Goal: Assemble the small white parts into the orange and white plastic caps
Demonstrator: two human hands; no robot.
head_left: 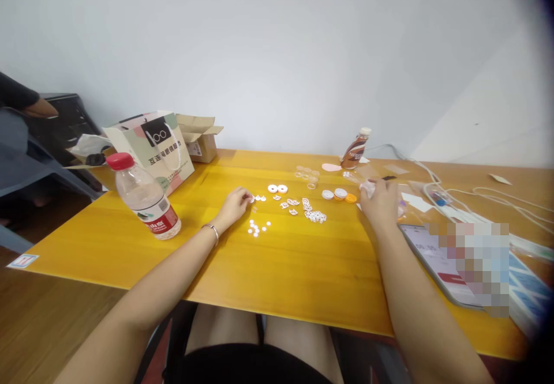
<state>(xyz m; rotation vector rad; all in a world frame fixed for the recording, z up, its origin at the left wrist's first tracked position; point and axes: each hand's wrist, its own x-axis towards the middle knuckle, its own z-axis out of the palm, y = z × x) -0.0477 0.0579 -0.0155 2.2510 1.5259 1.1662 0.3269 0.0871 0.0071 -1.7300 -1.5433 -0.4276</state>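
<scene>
My left hand (235, 205) rests over the table with its fingers drawn together, the tips on a small white piece (253, 199) at the end of a short row. Just below that row lie several loose small white discs (256, 228). My right hand (381, 204) is closed around a whitish, crumpled-looking item (367, 187) whose kind I cannot make out. Between the hands lie two white rings (277, 188), several white cut-out pieces (315, 216) with dark openings, clear round caps or rings (311, 183), and white and orange round lids (340, 193).
A water bottle (145, 199) with a red cap stands left, before a paper bag (151, 147) and cardboard box (203, 142). A brown drink bottle (355, 150) stands at the back. A phone (437, 263) and white cables (502, 199) lie right. Another person's hand (42, 108) shows far left.
</scene>
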